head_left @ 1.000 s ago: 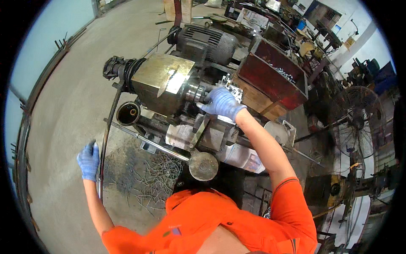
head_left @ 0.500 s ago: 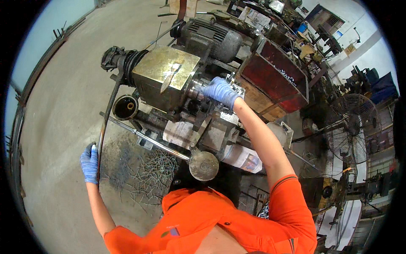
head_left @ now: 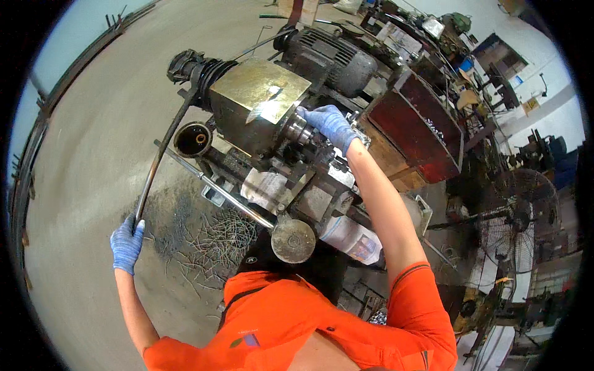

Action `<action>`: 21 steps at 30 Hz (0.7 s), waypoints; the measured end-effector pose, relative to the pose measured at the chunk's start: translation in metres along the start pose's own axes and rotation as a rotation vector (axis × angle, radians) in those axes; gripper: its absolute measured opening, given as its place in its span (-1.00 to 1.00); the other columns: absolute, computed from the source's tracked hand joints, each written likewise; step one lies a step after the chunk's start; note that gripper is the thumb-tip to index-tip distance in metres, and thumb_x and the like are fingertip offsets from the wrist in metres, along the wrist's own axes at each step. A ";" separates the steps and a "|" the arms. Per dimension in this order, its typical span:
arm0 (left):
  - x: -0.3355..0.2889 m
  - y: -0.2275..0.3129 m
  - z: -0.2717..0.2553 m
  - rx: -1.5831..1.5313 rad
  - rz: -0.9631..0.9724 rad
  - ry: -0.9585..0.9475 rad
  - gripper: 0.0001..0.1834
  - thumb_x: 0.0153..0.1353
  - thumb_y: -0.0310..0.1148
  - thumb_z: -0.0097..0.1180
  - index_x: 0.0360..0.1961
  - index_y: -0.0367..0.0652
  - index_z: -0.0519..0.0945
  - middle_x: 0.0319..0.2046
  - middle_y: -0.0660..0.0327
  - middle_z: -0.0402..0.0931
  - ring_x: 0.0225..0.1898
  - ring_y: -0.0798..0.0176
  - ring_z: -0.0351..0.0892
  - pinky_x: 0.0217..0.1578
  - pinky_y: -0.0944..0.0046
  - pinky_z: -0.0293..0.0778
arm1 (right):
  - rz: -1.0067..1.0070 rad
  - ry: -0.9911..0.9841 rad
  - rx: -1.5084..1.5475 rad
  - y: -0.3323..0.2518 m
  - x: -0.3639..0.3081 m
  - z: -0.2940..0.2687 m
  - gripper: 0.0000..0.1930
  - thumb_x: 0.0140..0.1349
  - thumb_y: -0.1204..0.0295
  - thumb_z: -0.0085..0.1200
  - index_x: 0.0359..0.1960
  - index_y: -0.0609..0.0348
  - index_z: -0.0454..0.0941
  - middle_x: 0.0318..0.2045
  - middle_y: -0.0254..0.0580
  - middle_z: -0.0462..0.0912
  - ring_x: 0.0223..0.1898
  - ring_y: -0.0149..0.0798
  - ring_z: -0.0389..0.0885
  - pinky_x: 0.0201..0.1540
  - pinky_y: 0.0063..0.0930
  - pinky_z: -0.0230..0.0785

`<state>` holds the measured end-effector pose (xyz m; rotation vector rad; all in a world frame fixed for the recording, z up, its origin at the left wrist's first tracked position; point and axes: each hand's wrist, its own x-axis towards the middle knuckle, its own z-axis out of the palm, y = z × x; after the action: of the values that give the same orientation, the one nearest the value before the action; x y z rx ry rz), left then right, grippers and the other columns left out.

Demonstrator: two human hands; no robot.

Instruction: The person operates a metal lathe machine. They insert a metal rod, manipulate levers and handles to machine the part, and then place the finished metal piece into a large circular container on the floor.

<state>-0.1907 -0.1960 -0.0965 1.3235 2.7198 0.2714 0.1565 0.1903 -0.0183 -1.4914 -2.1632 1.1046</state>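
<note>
My left hand [head_left: 128,245], in a blue knit glove, is closed round the lower end of a long dark metal lever [head_left: 153,167]. That lever slants up to the back end of a small lathe-like machine with a shiny metal headstock cover [head_left: 257,86]. My right hand [head_left: 330,125], gloved alike, is over the tooling just right of the round steel spindle nose [head_left: 298,131]. Its fingers curl down with the thumb toward the cover; what they grip, if anything, is hidden. In front, a chromed bar [head_left: 232,204] ends near a round metal disc [head_left: 292,241].
An electric motor [head_left: 334,59] stands behind the machine. A red metal bin [head_left: 414,127] with small parts is at the right, a floor fan [head_left: 516,207] farther right. Curly metal shavings [head_left: 219,244] litter the floor. An open round cup [head_left: 193,140] sits below the lever.
My left hand has gone from lying open beside the lever to wrapping round its lower end. The lever's lower end has swung slightly left relative to the machine. The whole view has shifted.
</note>
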 end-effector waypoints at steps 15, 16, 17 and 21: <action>0.162 -0.137 0.012 0.616 0.277 0.343 -0.78 0.06 -0.41 -0.06 -0.24 -0.13 0.49 -0.58 0.09 0.52 -0.54 0.09 0.53 -0.52 0.10 0.38 | 0.053 0.013 0.236 -0.008 -0.008 -0.001 -0.49 0.03 -0.01 0.16 -0.36 0.31 0.58 -0.52 -0.33 0.52 -0.52 -0.49 0.39 -0.52 -0.59 0.31; 0.163 -0.131 0.008 0.613 0.268 0.340 -0.78 0.06 -0.41 -0.06 -0.24 -0.13 0.50 -0.56 0.08 0.53 -0.52 0.10 0.55 -0.50 0.11 0.39 | 0.058 0.007 0.304 -0.009 -0.012 -0.001 -0.50 0.03 -0.02 0.15 -0.42 0.29 0.58 -0.54 -0.34 0.51 -0.55 -0.50 0.39 -0.54 -0.59 0.30; 0.162 -0.124 0.009 0.574 0.170 0.289 -0.77 0.06 -0.40 -0.05 -0.23 -0.14 0.51 -0.53 0.07 0.54 -0.48 0.08 0.56 -0.46 0.11 0.41 | 0.038 -0.009 0.277 -0.002 -0.009 -0.004 -0.49 0.03 -0.04 0.13 -0.43 0.28 0.58 -0.59 -0.35 0.49 -0.57 -0.49 0.41 -0.50 -0.57 0.32; 0.157 -0.068 0.004 0.093 0.025 0.334 -0.68 0.10 -0.27 0.01 -0.17 -0.23 0.54 -0.40 0.02 0.58 -0.35 -0.01 0.57 -0.26 0.12 0.45 | -0.024 0.101 0.064 -0.015 -0.041 -0.017 -0.49 0.05 0.03 0.13 -0.40 0.39 0.57 -0.46 -0.10 0.61 -0.40 -0.34 0.51 -0.21 -0.46 0.41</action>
<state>-0.3393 -0.1131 -0.1164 1.4546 3.0223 0.4066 0.1743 0.1585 0.0116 -1.4578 -2.0532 1.0565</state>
